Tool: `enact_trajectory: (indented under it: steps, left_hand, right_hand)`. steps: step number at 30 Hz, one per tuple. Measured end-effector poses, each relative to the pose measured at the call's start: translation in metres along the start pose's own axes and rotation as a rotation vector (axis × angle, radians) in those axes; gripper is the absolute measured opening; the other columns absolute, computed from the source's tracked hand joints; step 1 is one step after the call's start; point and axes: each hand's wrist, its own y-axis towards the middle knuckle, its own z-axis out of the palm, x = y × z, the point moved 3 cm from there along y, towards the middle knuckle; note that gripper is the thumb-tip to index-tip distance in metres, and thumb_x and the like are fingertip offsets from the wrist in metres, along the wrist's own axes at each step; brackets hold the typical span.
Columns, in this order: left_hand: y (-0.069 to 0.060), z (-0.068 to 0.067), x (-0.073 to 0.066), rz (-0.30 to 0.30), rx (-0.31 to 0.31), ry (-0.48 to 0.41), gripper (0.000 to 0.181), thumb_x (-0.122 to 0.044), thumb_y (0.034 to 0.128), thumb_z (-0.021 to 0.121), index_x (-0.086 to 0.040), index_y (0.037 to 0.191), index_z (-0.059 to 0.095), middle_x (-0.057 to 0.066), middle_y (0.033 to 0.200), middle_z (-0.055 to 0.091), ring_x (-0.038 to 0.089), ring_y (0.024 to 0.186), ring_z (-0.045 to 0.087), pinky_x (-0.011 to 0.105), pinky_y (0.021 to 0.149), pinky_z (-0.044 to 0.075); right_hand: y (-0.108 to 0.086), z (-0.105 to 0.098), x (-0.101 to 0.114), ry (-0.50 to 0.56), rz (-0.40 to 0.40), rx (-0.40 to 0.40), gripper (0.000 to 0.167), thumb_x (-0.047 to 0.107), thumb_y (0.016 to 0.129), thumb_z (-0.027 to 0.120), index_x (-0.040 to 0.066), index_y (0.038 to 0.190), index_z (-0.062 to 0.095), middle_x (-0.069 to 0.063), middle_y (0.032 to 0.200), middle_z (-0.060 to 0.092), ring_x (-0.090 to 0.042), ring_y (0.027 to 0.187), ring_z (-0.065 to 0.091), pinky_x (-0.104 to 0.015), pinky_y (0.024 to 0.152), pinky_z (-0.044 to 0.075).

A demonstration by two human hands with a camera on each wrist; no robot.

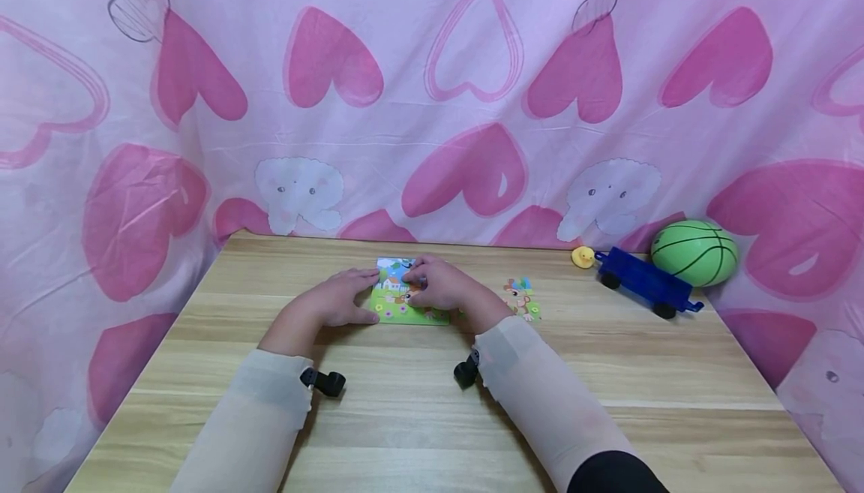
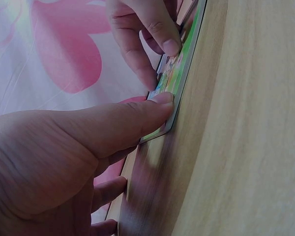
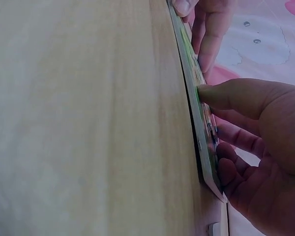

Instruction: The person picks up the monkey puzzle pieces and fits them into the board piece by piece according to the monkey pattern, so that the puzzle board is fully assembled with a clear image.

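A picture puzzle board (image 1: pixel 405 316), showing flowers, green grass and blue sky, lies flat on the table. My left hand (image 1: pixel 336 298) is at its left side; in the left wrist view the thumb (image 2: pixel 160 101) rests on the board's edge, and other fingertips touch the table. From the right, my right hand (image 1: pixel 442 285) reaches over the board. Its thumb (image 3: pixel 211 93) and forefinger touch the picture, spread apart, while the other fingers bend inward. Whether a piece lies under these fingertips is hidden. Loose puzzle pieces (image 1: pixel 520 299) lie just right of the right hand.
At the table's back right stand a yellow toy duck (image 1: pixel 583 257), a blue toy wagon (image 1: pixel 641 279) with black wheels and a green ball (image 1: pixel 695 253). A pink heart-patterned cloth (image 1: pixel 378 140) hangs behind the wooden table (image 1: pixel 405 418).
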Motion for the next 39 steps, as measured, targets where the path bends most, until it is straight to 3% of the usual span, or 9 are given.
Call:
enact_trajectory:
  steps: [8,15,20,24,30,35,39]
  left_hand:
    - [0.0,0.0,0.0,-0.009,-0.001,0.0,0.088,-0.048,0.0954,0.079,-0.021,0.168,0.038,0.005,0.178,0.031,0.041,0.167,0.021,0.065,0.135,0.022]
    - [0.001,0.001,0.002,-0.002,-0.004,0.002,0.088,-0.048,0.0953,0.079,-0.02,0.168,0.038,0.005,0.178,0.031,0.04,0.167,0.021,0.065,0.135,0.022]
    - [0.0,0.001,0.001,-0.004,-0.004,-0.001,0.088,-0.047,0.0952,0.079,-0.02,0.168,0.038,0.005,0.178,0.031,0.04,0.167,0.021,0.065,0.135,0.022]
    - [0.0,0.001,0.001,-0.005,-0.003,-0.002,0.088,-0.047,0.0953,0.079,-0.02,0.168,0.038,0.005,0.178,0.031,0.041,0.167,0.021,0.066,0.135,0.022]
    - [0.0,0.002,0.001,-0.013,-0.004,-0.009,0.087,-0.046,0.0953,0.08,-0.02,0.168,0.038,0.006,0.178,0.03,0.041,0.167,0.02,0.065,0.135,0.022]
    - [-0.001,0.002,0.0,-0.015,-0.015,-0.01,0.087,-0.045,0.0948,0.081,-0.02,0.167,0.039,0.007,0.178,0.032,0.042,0.166,0.021,0.065,0.135,0.023]
    - [-0.001,0.001,-0.001,-0.011,-0.022,-0.014,0.087,-0.044,0.0945,0.081,-0.019,0.167,0.04,0.007,0.178,0.032,0.042,0.166,0.022,0.065,0.134,0.023]
  right_hand:
    - [0.001,0.0,0.0,-0.032,-0.027,0.015,0.051,0.03,0.098,0.079,0.023,0.147,0.068,0.002,0.143,0.053,-0.019,0.126,0.053,-0.04,0.121,0.047]
    - [-0.003,-0.002,0.003,-0.122,-0.08,0.029,0.051,0.029,0.102,0.075,0.021,0.151,0.063,-0.002,0.147,0.054,-0.02,0.128,0.054,-0.04,0.123,0.047]
    - [-0.006,-0.004,0.004,-0.125,-0.054,0.016,0.049,0.027,0.103,0.073,0.023,0.151,0.064,-0.001,0.144,0.059,-0.019,0.125,0.057,-0.04,0.121,0.049]
    - [-0.007,-0.006,0.003,-0.07,-0.024,0.0,0.048,0.024,0.102,0.074,0.026,0.15,0.065,0.001,0.14,0.063,-0.018,0.119,0.058,-0.04,0.119,0.051]
    - [-0.012,-0.013,-0.006,0.118,-0.013,-0.048,0.048,0.02,0.102,0.073,0.021,0.149,0.065,-0.002,0.128,0.07,-0.019,0.111,0.064,-0.038,0.095,0.06]
    - [-0.03,-0.036,-0.014,0.206,0.011,-0.15,0.044,0.025,0.105,0.07,0.028,0.148,0.065,-0.003,0.138,0.069,-0.02,0.114,0.065,-0.036,0.086,0.062]
    - [-0.052,-0.056,-0.022,0.218,0.009,-0.179,0.043,0.03,0.104,0.071,0.034,0.147,0.065,0.001,0.145,0.067,-0.022,0.119,0.065,-0.04,0.09,0.063]
